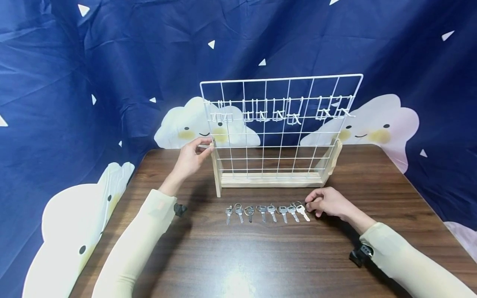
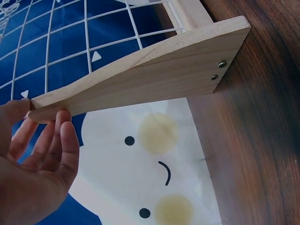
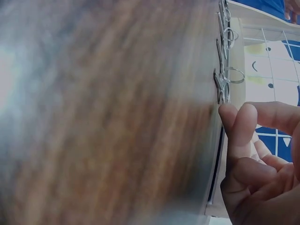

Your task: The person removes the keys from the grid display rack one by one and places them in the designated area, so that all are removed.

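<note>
My left hand [image 1: 189, 159] pinches the upper end of the rack's left wooden side piece [image 2: 140, 77] between thumb and fingers. That side piece belongs to a white wire grid rack [image 1: 282, 77] on a wooden base [image 1: 272, 180]. Several small keys with rings lie in a row in front of it. At the right end of the row is a pale key [image 1: 302, 212]. My right hand [image 1: 329, 203] rests by that end, fingers bent, thumb and forefinger tips close together beside the key. Whether they grip it is hidden.
Several white wire hooks [image 1: 278, 114] hang in a line across the upper grid. The rack stands toward the back of a dark wooden table [image 1: 238, 256]. Behind the table hangs a blue cloth [image 1: 149, 54] with smiling clouds and white triangles.
</note>
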`<state>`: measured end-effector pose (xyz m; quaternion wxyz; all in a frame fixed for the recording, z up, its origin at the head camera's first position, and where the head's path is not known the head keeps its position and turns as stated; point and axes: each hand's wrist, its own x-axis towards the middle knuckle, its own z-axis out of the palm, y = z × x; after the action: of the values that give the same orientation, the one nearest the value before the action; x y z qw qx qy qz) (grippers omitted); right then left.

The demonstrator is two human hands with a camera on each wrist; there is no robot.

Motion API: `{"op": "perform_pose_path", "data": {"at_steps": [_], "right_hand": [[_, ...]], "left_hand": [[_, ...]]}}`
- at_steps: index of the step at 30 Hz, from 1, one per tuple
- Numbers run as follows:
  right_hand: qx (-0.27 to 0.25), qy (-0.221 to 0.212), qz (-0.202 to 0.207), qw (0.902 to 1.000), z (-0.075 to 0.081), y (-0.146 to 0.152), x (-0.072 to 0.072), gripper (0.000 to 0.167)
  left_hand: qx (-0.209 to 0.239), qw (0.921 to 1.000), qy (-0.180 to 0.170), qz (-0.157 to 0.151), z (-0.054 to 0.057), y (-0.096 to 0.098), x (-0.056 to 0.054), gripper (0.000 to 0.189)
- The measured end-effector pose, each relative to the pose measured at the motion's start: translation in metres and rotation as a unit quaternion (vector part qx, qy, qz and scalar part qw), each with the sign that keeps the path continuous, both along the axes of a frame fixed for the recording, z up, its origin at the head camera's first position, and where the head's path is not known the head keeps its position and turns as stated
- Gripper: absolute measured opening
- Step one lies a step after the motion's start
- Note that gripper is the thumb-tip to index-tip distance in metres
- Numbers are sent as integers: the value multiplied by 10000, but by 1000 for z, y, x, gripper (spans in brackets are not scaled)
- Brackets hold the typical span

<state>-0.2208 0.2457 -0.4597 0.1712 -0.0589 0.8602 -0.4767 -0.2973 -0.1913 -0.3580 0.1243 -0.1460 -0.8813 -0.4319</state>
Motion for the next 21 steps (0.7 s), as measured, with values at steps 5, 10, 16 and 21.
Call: {"op": "perform_pose_path", "data": {"at_steps": [5, 10, 16, 21], "right_hand": [[-136, 201, 117, 9996, 5, 1, -1, 22], [39, 498, 107, 9987, 13, 0, -1, 17], [423, 949, 20, 9946, 22, 2, -1, 17], [681, 1219, -47, 9902, 33, 5, 0, 17]], "left_hand": [[42, 10000, 16, -20, 1, -1, 1, 34], [88, 9999, 45, -75, 1, -4, 3, 34], [-54, 9999, 105, -100, 1, -6, 6, 35], [-192, 9997, 116, -82, 3, -8, 7, 35]]}}
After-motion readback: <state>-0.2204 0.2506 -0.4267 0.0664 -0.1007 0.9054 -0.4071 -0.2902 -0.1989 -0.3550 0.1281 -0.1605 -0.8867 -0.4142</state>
